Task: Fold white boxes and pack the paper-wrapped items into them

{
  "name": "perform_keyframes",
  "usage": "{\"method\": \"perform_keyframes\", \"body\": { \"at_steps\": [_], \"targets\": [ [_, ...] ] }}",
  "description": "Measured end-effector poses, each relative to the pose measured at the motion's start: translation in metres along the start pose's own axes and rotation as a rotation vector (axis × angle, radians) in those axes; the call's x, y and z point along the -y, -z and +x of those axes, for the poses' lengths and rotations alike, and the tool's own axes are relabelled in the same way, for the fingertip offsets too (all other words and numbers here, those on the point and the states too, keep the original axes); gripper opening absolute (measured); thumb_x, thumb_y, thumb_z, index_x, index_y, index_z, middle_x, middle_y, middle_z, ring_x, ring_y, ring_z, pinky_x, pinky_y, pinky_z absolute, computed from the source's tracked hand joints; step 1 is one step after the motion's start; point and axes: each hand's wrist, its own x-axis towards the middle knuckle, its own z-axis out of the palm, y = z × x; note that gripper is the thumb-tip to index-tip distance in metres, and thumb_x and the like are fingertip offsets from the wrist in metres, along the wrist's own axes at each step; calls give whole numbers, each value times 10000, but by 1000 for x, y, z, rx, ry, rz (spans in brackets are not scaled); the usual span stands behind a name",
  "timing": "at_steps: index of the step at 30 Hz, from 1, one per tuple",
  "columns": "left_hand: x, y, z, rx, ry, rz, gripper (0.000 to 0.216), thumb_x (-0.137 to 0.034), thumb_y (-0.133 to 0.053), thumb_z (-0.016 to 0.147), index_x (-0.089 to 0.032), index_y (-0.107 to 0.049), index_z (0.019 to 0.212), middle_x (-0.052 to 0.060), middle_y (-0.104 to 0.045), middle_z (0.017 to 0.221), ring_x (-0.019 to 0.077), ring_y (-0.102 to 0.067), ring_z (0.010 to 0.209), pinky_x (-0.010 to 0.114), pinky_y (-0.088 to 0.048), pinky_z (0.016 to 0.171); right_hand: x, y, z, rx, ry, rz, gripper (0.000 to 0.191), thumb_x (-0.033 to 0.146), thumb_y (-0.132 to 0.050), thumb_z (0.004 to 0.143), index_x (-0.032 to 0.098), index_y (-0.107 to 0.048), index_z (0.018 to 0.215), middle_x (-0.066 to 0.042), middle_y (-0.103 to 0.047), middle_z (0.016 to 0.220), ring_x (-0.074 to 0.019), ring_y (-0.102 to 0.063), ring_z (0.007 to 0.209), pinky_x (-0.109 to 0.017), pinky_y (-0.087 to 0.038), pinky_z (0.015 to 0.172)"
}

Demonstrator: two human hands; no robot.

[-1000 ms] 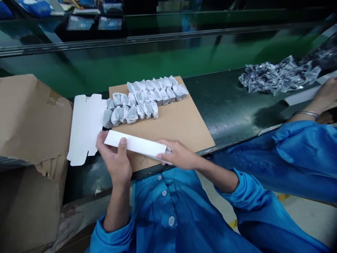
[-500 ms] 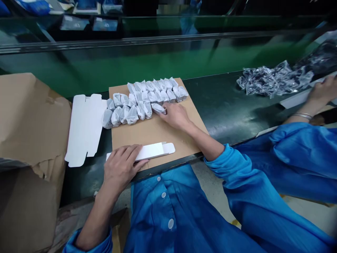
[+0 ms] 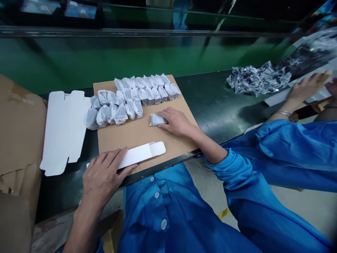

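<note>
Clock face centred on the cardboard sheet point(image 3: 171, 140), plain brown, smooth; twelve at the far edge.
Left hand point(image 3: 104, 174), seven o'clock: lies palm down, fingers half curled over the white carton point(image 3: 137, 156), thumb along its near side; holds it.
White carton: long, slim, smooth card; slants between six and seven, rounded flap out towards three.
Right hand point(image 3: 175, 121), three o'clock: closes thumb and fingers around one wrapped piece point(image 3: 157, 120), small, stubby, in thin whitish film, near the clock's centre.
Wrapped pieces point(image 3: 121, 114), eleven o'clock: stand in crinkled, close-packed rows.
Flat white blank point(image 3: 64, 131), nine: matt card, notched edges.
Brown box point(image 3: 21, 130), beyond: creased, torn cardboard.
Clear plastic bags point(image 3: 259, 79), two: glossy, crumpled heap.
Co-worker's hand point(image 3: 306, 89), nearly three: extends fingers above white card.
</note>
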Motion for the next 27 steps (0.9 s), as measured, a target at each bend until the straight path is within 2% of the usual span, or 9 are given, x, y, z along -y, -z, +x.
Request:
{"method": "perform_keyframes", "body": {
  "at_steps": [2,4,7,12,17,19,23,25,27],
  "targets": [
    [1,3,-3,-21,9,22,565,-473,-689,840,-228,-577,1337,94,-742,1001,281,-650,837,371,-419,702,-2,4,5,33,-76,34,330,412,-557,963,178,-683,1159,-80,-720,1107,-225,-638,1025,-317,-456,861],
    [2,4,-5,-21,18,38,584,-474,-688,841,-226,-561,1354,91,-741,996,279,-648,820,370,-424,702,-6,12,6,31,-209,1,392,449,-439,1009,173,-718,1021,-86,-733,991,-228,-657,924,-316,-449,792],
    [3,5,-6,-19,27,57,615,-465,-693,838,-202,-538,1373,101,-737,1015,282,-648,817,376,-437,702,-12,20,2,-104,-372,-115,440,430,-351,1033,156,-688,1100,-141,-711,1065,-288,-642,994,-367,-446,799],
    [2,3,-2,-28,16,31,638,-462,-692,837,-232,-507,1402,95,-741,1028,292,-662,852,382,-459,696,-19,8,1,-56,-100,-127,478,332,-589,936,172,-514,1380,-129,-584,1360,-282,-512,1250,-393,-422,991],
    [2,8,-6,-62,32,30,635,-415,-703,838,-282,-488,1421,76,-742,1068,279,-668,850,382,-466,701,-22,5,12,-25,-140,-93,309,280,-631,883,151,-620,1163,-124,-632,1182,-272,-568,1101,-372,-444,906],
    [2,10,-9,-93,65,54,671,-410,-721,825,-269,-477,1434,89,-740,1070,293,-667,860,392,-465,702,-7,10,3,-70,-133,-73,282,278,-628,882,150,-616,1132,-125,-633,1154,-272,-582,1058,-379,-462,875],
    [0,12,-12,-140,127,92,730,-398,-752,801,-273,-455,1456,99,-735,1077,311,-666,879,402,-457,710,49,14,-40,-324,-9,-46,367,334,-562,944,145,-546,1259,-161,-621,1200,-285,-573,1089,-417,-486,906],
    [-1,10,-12,-168,156,100,740,-399,-757,795,-271,-454,1459,106,-734,1077,319,-663,886,403,-450,705,73,12,-59,-303,100,-104,361,337,-497,977,97,-558,1239,-201,-629,1160,-300,-582,1049,-431,-506,852],
    [-3,8,-11,-186,173,120,737,-409,-755,793,-263,-464,1454,113,-734,1064,328,-657,879,404,-438,691,85,11,-67,-165,177,-137,334,317,-453,995,70,-582,1180,-210,-638,1100,-293,-593,982,-426,-520,787]
  ]
}}
